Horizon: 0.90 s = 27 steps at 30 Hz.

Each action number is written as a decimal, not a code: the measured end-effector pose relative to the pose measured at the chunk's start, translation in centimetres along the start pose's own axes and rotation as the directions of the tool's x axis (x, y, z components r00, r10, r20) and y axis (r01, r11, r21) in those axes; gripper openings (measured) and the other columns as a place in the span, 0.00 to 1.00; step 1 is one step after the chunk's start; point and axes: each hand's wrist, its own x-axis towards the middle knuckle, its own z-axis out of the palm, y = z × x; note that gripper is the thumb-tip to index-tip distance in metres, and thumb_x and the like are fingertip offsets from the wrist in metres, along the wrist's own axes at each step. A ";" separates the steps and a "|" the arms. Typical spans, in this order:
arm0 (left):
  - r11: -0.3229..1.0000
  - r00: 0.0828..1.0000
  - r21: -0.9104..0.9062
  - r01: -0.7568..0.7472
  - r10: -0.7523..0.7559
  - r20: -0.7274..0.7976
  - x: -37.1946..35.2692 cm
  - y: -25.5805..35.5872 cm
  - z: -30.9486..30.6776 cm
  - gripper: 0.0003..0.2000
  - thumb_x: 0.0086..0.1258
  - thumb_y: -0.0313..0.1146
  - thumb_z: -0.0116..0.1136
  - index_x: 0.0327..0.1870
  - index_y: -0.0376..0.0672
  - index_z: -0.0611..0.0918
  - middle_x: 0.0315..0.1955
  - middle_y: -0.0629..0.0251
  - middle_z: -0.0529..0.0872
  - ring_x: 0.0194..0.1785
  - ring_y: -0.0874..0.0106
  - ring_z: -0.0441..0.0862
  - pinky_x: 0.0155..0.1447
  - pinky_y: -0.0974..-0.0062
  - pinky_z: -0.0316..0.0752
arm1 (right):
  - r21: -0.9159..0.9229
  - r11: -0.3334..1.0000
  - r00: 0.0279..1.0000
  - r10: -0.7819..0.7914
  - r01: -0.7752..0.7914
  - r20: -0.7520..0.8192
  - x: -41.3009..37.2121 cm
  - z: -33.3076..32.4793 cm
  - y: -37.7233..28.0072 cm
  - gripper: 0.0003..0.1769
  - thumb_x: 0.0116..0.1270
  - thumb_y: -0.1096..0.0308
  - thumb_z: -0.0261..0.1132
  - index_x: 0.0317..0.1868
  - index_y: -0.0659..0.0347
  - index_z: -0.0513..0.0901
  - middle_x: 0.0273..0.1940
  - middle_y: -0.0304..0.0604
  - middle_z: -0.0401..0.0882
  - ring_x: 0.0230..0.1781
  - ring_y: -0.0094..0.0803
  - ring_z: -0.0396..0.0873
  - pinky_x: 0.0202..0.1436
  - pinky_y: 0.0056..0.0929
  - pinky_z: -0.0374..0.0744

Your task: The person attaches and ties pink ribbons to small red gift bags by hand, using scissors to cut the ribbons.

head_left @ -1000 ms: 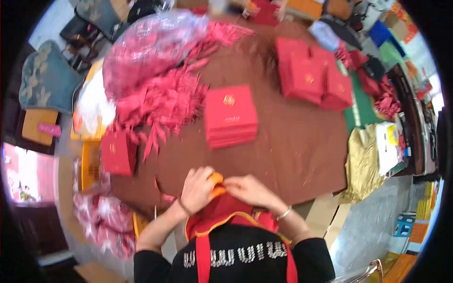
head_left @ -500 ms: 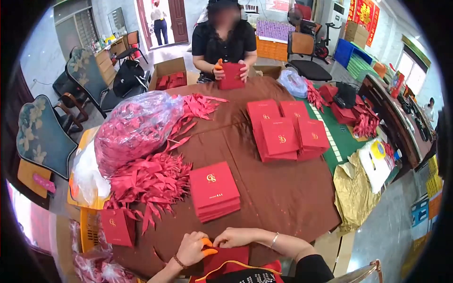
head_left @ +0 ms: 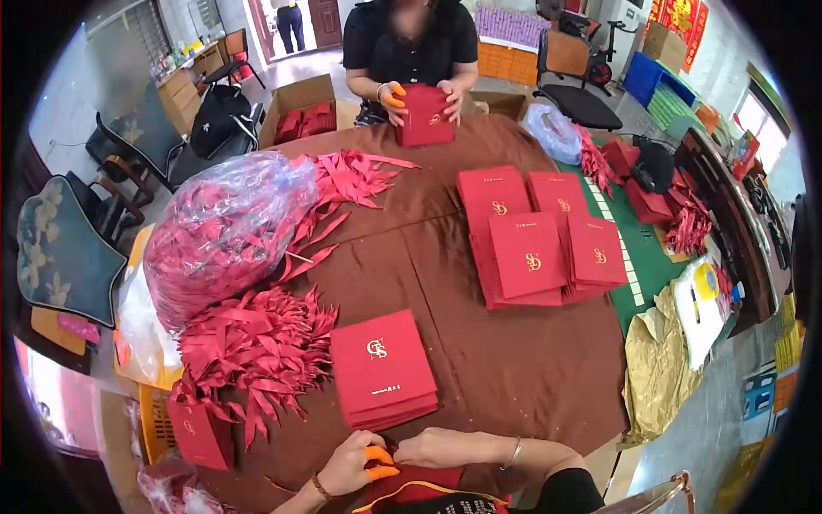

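Observation:
At the near table edge, my left hand (head_left: 353, 464), with orange finger covers on two fingers, is closed at the top edge of a red paper bag (head_left: 428, 476). My right hand (head_left: 431, 448) pinches at the same edge, close beside the left; its fingertips are partly hidden. Any small piece between the fingers is too hidden to make out. Just beyond my hands lies a stack of red bags (head_left: 385, 364) with gold lettering. A tangled heap of red ribbons (head_left: 253, 351) spreads to its left, and another red bag (head_left: 199, 433) leans below that heap.
A clear plastic sack of ribbons (head_left: 227, 231) sits on the brown tablecloth (head_left: 522, 368). Several bag stacks (head_left: 527, 248) stand at right. Across the table, a person's hands (head_left: 449, 103) hold a red bag (head_left: 426, 127). Gold wrapping (head_left: 659, 368) lies at the right edge.
My view has shifted, so the table's things appear lower in the picture. My hands stay together at the bag's edge. The person opposite has turned the held bag, and its gold mark now shows.

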 end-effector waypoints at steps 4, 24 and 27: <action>0.999 0.999 0.033 -0.029 0.028 0.034 0.5 0.1 -0.5 0.09 0.52 0.35 0.70 0.30 0.44 0.83 0.34 0.65 0.78 0.40 0.64 0.76 0.46 0.70 0.72 | -0.214 0.974 0.997 -0.066 0.073 0.037 0.4 -1.3 -0.4 0.10 0.62 0.68 0.57 0.42 0.62 0.73 0.30 0.45 0.72 0.29 0.40 0.78 0.30 0.38 0.77; 0.995 0.988 0.090 -0.044 0.056 -0.144 -1.5 1.7 -0.4 0.08 0.52 0.29 0.69 0.29 0.40 0.81 0.32 0.57 0.80 0.37 0.58 0.76 0.42 0.65 0.71 | -0.229 0.973 0.933 -0.058 -0.027 -0.356 0.2 0.8 -1.4 0.08 0.67 0.64 0.57 0.38 0.59 0.75 0.27 0.45 0.76 0.29 0.43 0.78 0.30 0.39 0.76; 0.999 0.989 0.055 0.001 0.007 -0.147 -2.2 1.3 0.2 0.08 0.51 0.30 0.69 0.30 0.41 0.81 0.31 0.59 0.80 0.38 0.58 0.76 0.42 0.65 0.72 | -0.137 0.985 0.922 0.049 -0.109 -0.384 0.1 1.6 -1.2 0.09 0.66 0.64 0.59 0.41 0.60 0.77 0.29 0.45 0.80 0.29 0.42 0.81 0.31 0.37 0.79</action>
